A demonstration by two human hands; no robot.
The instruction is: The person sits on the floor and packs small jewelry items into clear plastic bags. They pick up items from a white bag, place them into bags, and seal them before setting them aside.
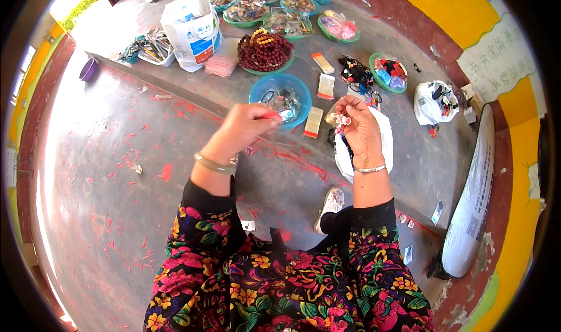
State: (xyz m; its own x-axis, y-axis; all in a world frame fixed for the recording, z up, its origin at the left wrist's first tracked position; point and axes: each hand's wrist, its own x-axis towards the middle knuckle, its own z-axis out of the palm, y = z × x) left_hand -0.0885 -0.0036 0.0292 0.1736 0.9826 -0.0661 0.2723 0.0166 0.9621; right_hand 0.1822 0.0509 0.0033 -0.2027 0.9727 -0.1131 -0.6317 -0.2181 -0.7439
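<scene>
My left hand [245, 128], blurred a little by motion, is closed in a pinch with a small red piece [272, 116] at its fingertips. It hovers just in front of a blue plastic basin [255, 89], which holds clear packets and dark rings. Fingers bent together, my right hand [363, 130] pinches a small red-and-white trinket [340, 121] with a pale yellowish part; its exact kind is unclear. Below and behind that hand is an open white plastic bag [383, 134] with dark contents. Between the basin and my right hand lies a small red-and-cream box [313, 123].
Red scraps litter the grey floor [105, 174] and the low step. Farther back are a basket of dark red beads [263, 54], several basins of packets, a white sack [190, 34] and more small boxes [326, 86]. A white bag [435, 102] and a long wrapped roll [472, 215] stand right.
</scene>
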